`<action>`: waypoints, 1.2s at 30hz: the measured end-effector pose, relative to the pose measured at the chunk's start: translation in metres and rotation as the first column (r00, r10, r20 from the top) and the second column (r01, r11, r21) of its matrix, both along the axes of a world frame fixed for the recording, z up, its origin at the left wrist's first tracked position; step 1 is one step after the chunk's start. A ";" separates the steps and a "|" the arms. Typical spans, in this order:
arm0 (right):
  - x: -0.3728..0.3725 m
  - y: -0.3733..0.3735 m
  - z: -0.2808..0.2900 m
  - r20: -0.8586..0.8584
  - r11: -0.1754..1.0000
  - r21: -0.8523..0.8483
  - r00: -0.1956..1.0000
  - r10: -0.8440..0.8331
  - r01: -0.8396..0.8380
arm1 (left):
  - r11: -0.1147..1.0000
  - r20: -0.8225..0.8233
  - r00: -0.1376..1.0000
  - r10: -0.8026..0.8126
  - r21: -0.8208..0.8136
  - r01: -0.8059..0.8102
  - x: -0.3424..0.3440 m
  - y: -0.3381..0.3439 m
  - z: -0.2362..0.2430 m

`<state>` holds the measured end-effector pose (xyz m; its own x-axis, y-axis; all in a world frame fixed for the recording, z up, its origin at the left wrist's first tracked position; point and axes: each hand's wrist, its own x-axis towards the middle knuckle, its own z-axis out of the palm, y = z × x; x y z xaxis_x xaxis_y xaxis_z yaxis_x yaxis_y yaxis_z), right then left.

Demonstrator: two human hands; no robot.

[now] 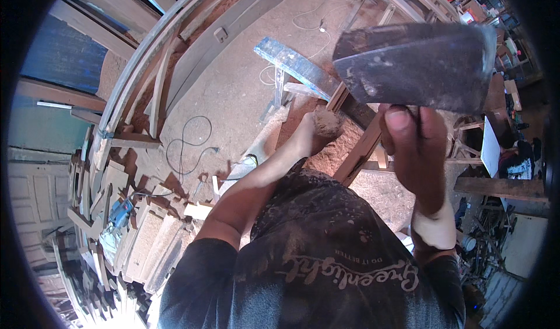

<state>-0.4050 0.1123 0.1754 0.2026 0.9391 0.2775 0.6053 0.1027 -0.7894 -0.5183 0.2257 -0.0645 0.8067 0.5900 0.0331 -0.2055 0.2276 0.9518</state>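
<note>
My right hand (417, 145) is raised close to the view, its fingers closed under a dark, broad, block-like tool head (414, 66) with worn faces and a long ridge. Its handle is hidden, so I cannot tell the exact kind. Lower and farther left, my left hand (326, 123), dusted with sawdust, is curled at the brown wooden workpiece (360, 154). What its fingers hold, if anything, is hidden. Just beyond them a short reddish-brown wooden piece (336, 97) slants upward; I cannot tell whether the hand touches it.
A blue-painted plank (291, 63) stands beyond my left hand, and reddish sawdust (344, 145) lies around the workpiece. A dark cable (186, 148) loops on the floor. Long curved boards (221, 31) lean at the left, above stacked wood offcuts (143, 247). A cluttered bench (507, 189) stands right.
</note>
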 end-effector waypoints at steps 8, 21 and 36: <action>0.027 0.005 -0.076 0.301 0.925 -0.373 0.953 0.039 0.079 | 0.976 -0.224 0.972 0.075 -0.185 -0.118 -0.002 -0.007 0.016; 0.013 -0.012 -0.080 0.157 0.925 -0.371 0.987 -0.023 0.080 | 0.957 -0.201 0.937 0.286 0.112 -0.269 -0.015 -0.029 0.070; 0.012 -0.042 -0.100 0.158 0.880 -0.451 0.984 -0.086 0.149 | 0.929 0.029 0.956 0.293 -0.246 -0.277 0.000 -0.019 0.017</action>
